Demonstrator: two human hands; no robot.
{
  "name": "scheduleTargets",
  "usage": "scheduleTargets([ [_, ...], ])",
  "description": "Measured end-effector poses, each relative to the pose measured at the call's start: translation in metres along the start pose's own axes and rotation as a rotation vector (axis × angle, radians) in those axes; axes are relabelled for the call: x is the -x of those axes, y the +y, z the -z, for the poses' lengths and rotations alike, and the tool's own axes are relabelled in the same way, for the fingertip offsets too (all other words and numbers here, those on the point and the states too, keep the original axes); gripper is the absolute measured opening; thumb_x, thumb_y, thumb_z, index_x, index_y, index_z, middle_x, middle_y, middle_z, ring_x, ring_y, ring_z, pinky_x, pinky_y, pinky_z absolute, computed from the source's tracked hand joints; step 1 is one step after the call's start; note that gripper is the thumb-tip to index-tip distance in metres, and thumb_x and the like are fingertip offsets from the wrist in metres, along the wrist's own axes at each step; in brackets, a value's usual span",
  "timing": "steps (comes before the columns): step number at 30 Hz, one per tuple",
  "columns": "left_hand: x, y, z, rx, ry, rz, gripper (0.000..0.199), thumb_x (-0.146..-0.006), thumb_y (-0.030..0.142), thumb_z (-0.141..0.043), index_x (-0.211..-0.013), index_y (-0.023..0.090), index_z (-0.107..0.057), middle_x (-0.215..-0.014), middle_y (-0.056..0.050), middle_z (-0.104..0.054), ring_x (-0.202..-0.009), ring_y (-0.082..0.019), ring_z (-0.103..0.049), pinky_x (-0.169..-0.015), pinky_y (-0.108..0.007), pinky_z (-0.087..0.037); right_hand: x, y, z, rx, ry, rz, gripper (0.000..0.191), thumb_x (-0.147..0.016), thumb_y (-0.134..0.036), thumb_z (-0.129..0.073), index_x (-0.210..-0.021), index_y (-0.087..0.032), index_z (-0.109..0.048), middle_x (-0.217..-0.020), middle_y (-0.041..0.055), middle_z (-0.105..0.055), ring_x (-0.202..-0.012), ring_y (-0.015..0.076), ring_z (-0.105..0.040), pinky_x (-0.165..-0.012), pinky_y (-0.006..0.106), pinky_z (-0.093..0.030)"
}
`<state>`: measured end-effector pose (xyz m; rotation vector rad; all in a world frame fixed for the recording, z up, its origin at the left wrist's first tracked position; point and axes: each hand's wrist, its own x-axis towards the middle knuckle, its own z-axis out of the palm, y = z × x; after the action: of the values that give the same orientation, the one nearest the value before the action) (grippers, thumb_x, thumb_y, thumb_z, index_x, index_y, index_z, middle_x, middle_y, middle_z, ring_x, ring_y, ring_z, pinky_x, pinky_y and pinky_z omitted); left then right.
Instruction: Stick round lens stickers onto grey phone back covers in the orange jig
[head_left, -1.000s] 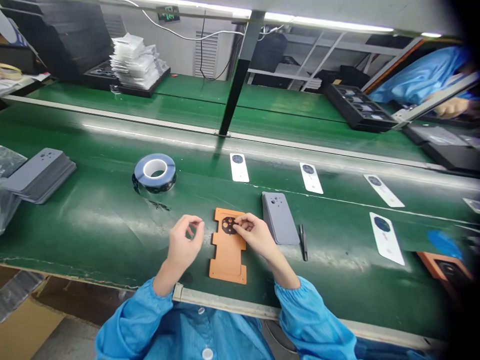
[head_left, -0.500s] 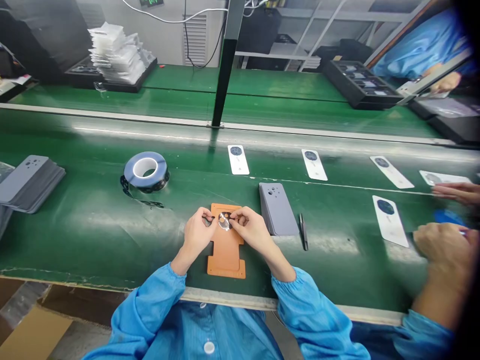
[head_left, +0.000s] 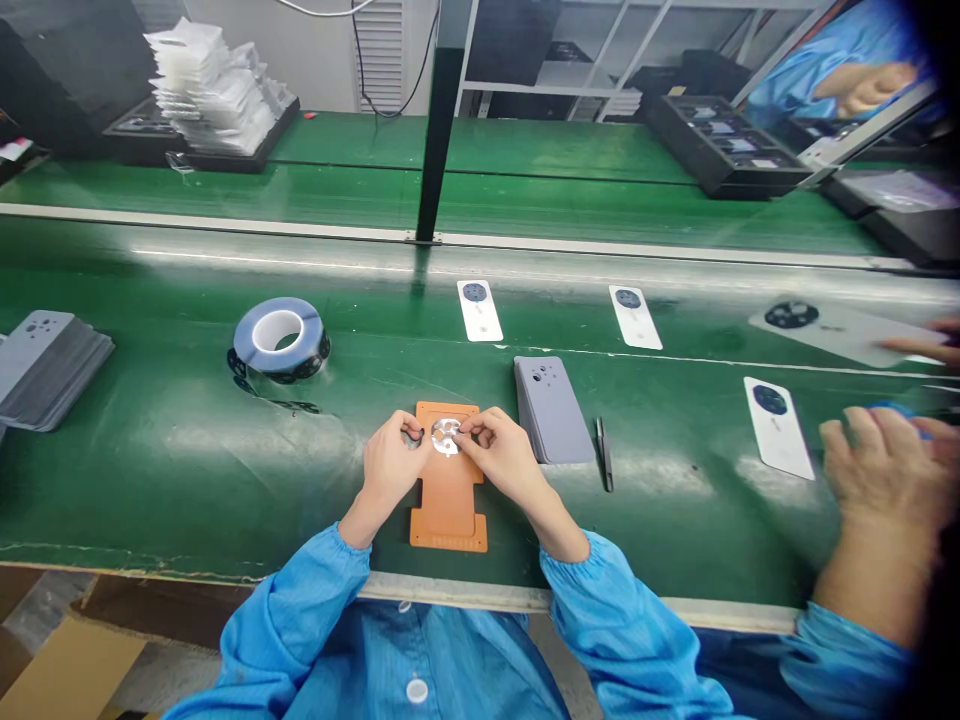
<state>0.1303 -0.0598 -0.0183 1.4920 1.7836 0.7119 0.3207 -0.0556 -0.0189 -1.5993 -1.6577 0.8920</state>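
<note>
An orange fixture plate (head_left: pixel 448 500) with a recessed middle lies on the green work surface in front of me. On its upper part is a thin round silver piece (head_left: pixel 445 437) with several holes. My right hand (head_left: pixel 504 458) pinches the right edge of this piece between thumb and fingertip. At the left edge, my left hand (head_left: pixel 391 458) has its fingers closed around a small dark thing, mostly hidden. A stack of grey phone-shaped sheets (head_left: pixel 559 415) lies right of my right hand, with black tweezers (head_left: pixel 604 455) beside it.
A blue tape roll (head_left: pixel 281 335) with a dark strip hanging off it lies to the left. Farther left is another grey stack (head_left: pixel 52 365). White cards with dark discs (head_left: pixel 480 312) are spread along the belt. A co-worker's hand (head_left: pixel 889 470) is at the right.
My hands stay at the round piece, which now looks silver all over where dark showed at its right edge. On the right, a co-worker has shifted a white card, now blurred.
</note>
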Motion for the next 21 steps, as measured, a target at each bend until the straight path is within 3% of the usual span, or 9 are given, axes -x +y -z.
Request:
scheduleTargets([
  [7, 0.001, 0.001, 0.001, -0.004, 0.001, -0.004, 0.011, -0.079, 0.03, -0.067, -0.081, 0.023, -0.058, -0.079, 0.002, -0.068, -0.067, -0.014, -0.059, -0.062, -0.025, -0.036, 0.004, 0.017, -0.001, -0.197, 0.004, -0.114, 0.024, -0.08, -0.044, -0.076, -0.084, -0.021, -0.07, -0.088, 0.0045, -0.067, -0.073, 0.0175, -0.062, -0.07, 0.033, -0.055],
  [12, 0.001, 0.003, 0.002, -0.003, -0.009, -0.001, 0.011, -0.078, 0.03, -0.066, -0.08, 0.024, -0.057, -0.079, 0.002, -0.067, -0.066, -0.014, -0.057, -0.062, -0.024, -0.035, 0.005, 0.023, -0.002, -0.221, 0.001, -0.147, 0.022, -0.079, -0.04, -0.076, -0.086, -0.021, -0.07, -0.087, 0.0044, -0.067, -0.075, 0.0178, -0.063, -0.072, 0.033, -0.056],
  [18, 0.001, 0.0, 0.003, 0.011, -0.015, -0.008, 0.012, -0.078, 0.032, -0.066, -0.08, 0.024, -0.058, -0.076, 0.002, -0.066, -0.062, -0.014, -0.054, -0.06, -0.024, -0.034, 0.008, 0.015, 0.003, -0.267, -0.054, -0.167, 0.018, -0.079, -0.035, -0.071, -0.088, -0.02, -0.067, -0.086, 0.0051, -0.067, -0.077, 0.0186, -0.066, -0.073, 0.034, -0.057],
  [21, 0.002, -0.002, 0.004, 0.005, -0.018, -0.018, 0.012, -0.077, 0.033, -0.066, -0.081, 0.024, -0.059, -0.07, 0.003, -0.062, -0.061, -0.014, -0.054, -0.06, -0.025, -0.033, 0.008, 0.006, 0.018, -0.135, -0.041, -0.113, 0.013, -0.083, -0.031, -0.065, -0.091, -0.021, -0.068, -0.086, 0.005, -0.069, -0.072, 0.0181, -0.065, -0.069, 0.033, -0.056],
])
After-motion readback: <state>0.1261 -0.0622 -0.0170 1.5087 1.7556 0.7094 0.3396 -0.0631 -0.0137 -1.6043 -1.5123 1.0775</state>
